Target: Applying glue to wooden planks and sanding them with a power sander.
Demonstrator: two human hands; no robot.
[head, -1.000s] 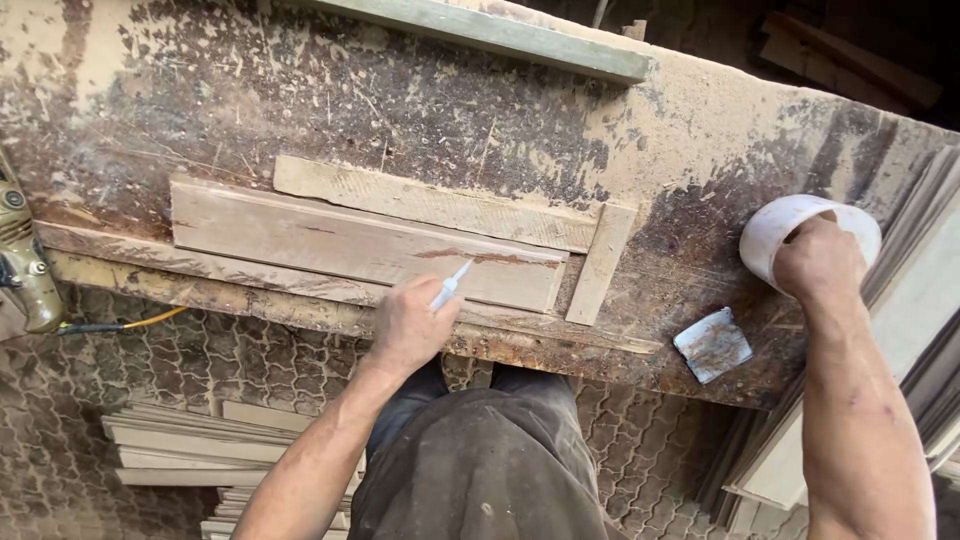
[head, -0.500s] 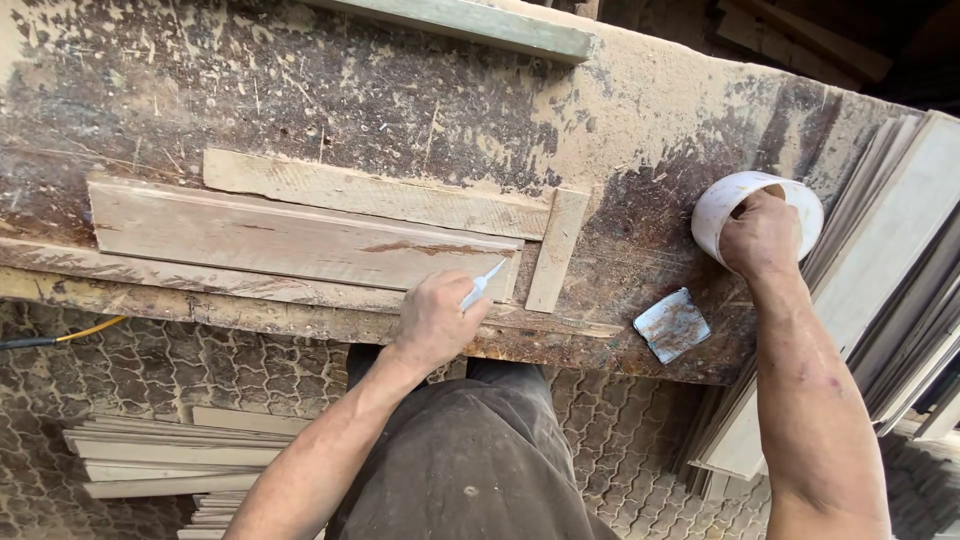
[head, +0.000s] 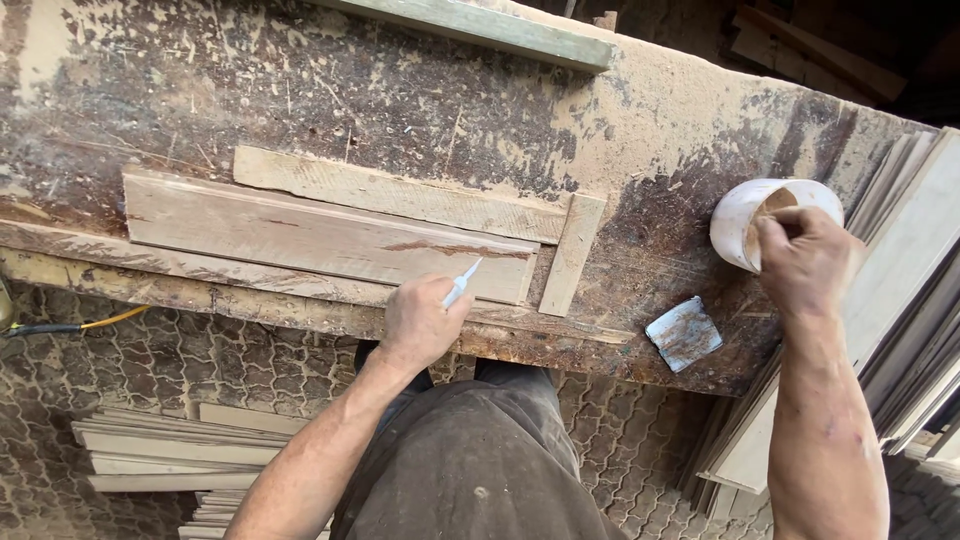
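at the far left a yellow and black cable [head: 70, 325] trails along the patterned floor [head: 150, 370], and a stack of cut boards [head: 170, 450] lies below the tabletop's edge. the tabletop [head: 300, 90] is worn, stained and dusted with sawdust. on it lies a long wooden plank [head: 300, 235] with a reddish streak of filler or glue near its right end; a thinner strip [head: 400, 195] lies touching its far side and a short upright piece [head: 572, 250] butts its right end.

the left hand [head: 420, 320] rests at the plank's near edge, its grip closed around a small white applicator [head: 460, 285] whose tip points up toward the streak, just short of it. further right a small square metal scraper [head: 684, 333] lies flat on the tabletop, untouched. the right hand [head: 805, 262] is at a white tub [head: 745, 215] tipped on its side near the right edge, fingers curled over its rim and into the opening; whether they pinch any of the brownish contents cannot be seen. more boards [head: 920, 300] lean at the far right.

the step in hand looks like filling a flaw in the plank: one hand drawing filler from the tub while the other keeps the applicator ready. the next move would likely call for bringing filler to the streak and pressing it in evenly, with the scraper close by for levelling.
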